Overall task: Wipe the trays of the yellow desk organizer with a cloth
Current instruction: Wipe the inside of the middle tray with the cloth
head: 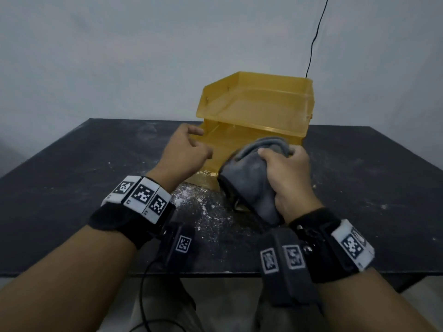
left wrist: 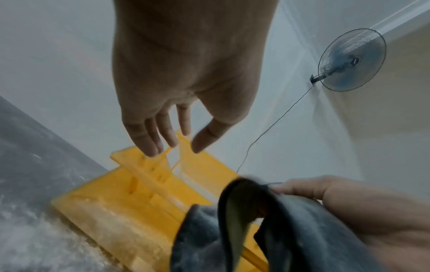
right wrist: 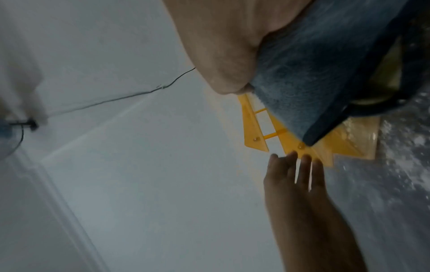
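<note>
A translucent yellow desk organizer (head: 254, 109) with stacked trays stands on the dark table (head: 72, 183), also seen as the organizer (left wrist: 130, 202) and the organizer (right wrist: 253, 128). My right hand (head: 285, 171) grips a bunched grey cloth (head: 249, 183) just in front of the lower tray; the cloth (left wrist: 291, 230) and cloth (right wrist: 325, 73) fill the wrist views. My left hand (head: 189, 149) hovers at the organizer's left front corner, fingers relaxed and slightly spread, holding nothing; the left hand (left wrist: 172, 136) is close above the side wall.
White powder (head: 199, 212) is scattered over the table in front of the organizer. A thin black cable (head: 314, 39) hangs down the white wall behind. A wall fan (left wrist: 351, 60) sits up on the right. The table's front edge is near my wrists.
</note>
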`<action>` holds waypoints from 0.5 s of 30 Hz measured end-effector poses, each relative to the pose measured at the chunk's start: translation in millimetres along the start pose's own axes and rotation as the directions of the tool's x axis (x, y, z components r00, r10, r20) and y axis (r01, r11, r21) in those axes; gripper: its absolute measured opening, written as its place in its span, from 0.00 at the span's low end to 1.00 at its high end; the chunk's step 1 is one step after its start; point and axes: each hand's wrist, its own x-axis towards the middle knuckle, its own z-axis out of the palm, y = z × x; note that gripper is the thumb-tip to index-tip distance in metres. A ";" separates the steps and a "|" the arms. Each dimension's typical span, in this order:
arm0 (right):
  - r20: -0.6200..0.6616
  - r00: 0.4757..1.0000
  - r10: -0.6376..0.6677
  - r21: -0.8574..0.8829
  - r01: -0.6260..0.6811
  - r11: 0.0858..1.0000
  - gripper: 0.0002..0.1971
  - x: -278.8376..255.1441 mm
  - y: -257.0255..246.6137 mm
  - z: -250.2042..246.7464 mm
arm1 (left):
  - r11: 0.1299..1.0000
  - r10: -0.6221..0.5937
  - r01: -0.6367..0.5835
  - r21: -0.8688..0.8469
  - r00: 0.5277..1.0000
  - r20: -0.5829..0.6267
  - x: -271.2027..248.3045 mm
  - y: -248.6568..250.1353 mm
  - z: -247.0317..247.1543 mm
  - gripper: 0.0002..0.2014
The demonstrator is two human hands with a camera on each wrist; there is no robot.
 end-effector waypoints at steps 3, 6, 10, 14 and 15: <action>-0.025 0.985 -0.168 -0.155 0.163 0.974 0.16 8.6 -0.1 14.9 | 0.988 0.054 -0.037 0.149 0.992 -0.112 19.8 -13.6 -13.4 0.18; 0.188 0.964 -0.189 -0.364 0.247 0.898 0.24 13.4 6.5 38.8 | 0.971 0.020 -0.017 0.239 1.000 -0.009 33.7 -21.5 -17.7 0.27; 0.346 0.937 -0.051 -0.725 0.302 0.619 0.33 43.3 19.8 60.3 | 0.976 0.035 -0.046 0.213 0.998 0.054 43.6 -27.0 -20.1 0.26; 0.371 0.928 0.041 -0.825 0.309 0.474 0.28 80.6 16.2 74.2 | 0.988 0.056 -0.071 0.137 0.992 0.109 48.6 -30.4 -28.2 0.25; 0.406 0.913 0.050 -0.822 0.340 0.457 0.27 87.5 15.3 77.4 | 0.992 0.053 -0.068 0.108 0.989 0.139 50.4 -33.3 -32.0 0.25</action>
